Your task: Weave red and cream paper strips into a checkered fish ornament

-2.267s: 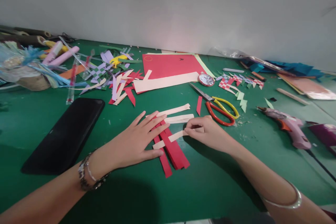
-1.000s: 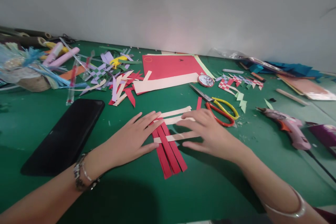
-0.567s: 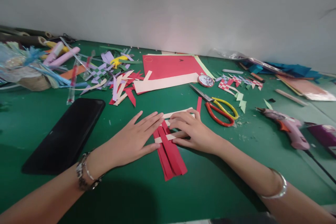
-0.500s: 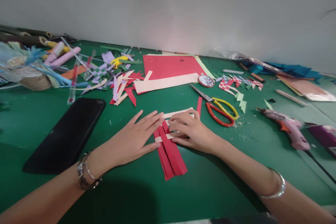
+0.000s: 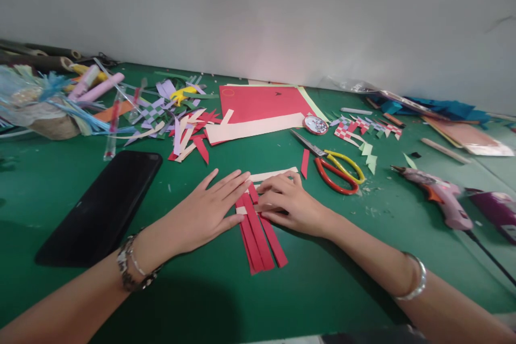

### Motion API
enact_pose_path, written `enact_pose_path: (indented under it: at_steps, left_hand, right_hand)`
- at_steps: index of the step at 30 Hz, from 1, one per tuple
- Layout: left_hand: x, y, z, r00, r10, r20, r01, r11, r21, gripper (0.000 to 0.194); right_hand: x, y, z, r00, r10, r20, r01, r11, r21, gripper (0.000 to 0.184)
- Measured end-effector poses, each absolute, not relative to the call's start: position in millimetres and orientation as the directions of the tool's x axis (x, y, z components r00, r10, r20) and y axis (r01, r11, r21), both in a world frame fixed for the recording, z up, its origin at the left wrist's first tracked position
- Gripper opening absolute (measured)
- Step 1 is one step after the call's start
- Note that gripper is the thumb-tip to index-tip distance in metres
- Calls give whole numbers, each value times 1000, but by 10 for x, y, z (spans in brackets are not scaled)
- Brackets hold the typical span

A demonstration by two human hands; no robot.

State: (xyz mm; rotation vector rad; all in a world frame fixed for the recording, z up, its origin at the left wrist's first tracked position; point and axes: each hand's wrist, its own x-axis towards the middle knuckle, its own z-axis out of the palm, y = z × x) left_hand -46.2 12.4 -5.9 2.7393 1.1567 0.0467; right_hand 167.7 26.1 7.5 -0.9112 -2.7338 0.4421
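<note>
Red paper strips (image 5: 258,244) lie side by side in front of me, crossed near their tops by cream paper strips (image 5: 274,174). My left hand (image 5: 213,207) rests flat along their left side, its fingers stretched out and the thumb on a cream end. From the right, my right hand (image 5: 290,199) comes in with curled fingers, thumb and fingertips pinching at a strip in the weave. Its fingers hide part of the crossing. One red strip on the right stands apart from the others at its lower end.
Scissors (image 5: 341,172) with red and yellow handles lie beyond my right hand, near a short red strip (image 5: 305,164). A glue gun (image 5: 441,193) sits farther right. On the left is a black phone (image 5: 100,209). Paper scraps (image 5: 189,131) and red sheets (image 5: 262,102) lie behind.
My right hand has shifted slightly left. The right red strip has separated from its neighbours, and less of the lower cream strip shows. The left hand stays nearly still.
</note>
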Motion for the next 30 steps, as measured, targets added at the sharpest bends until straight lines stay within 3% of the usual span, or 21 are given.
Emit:
enact_pose_path:
  at_steps: [7,19,30]
  left_hand:
    - [-492,150,-59,692,722,-7,712,-680,176,57]
    - [-491,126,-90,692,722,19,710,-684,165,52]
    - [-473,133,-64,689,725,-15,712,-673,202,51]
  right_hand:
    - [1745,303,64,-751,655,86,579,715,-391,16]
    - [1771,276,115,-742,668,55,609,706,-361,18]
    - [1738,285,56,-664,722,193,688,691,-219,12]
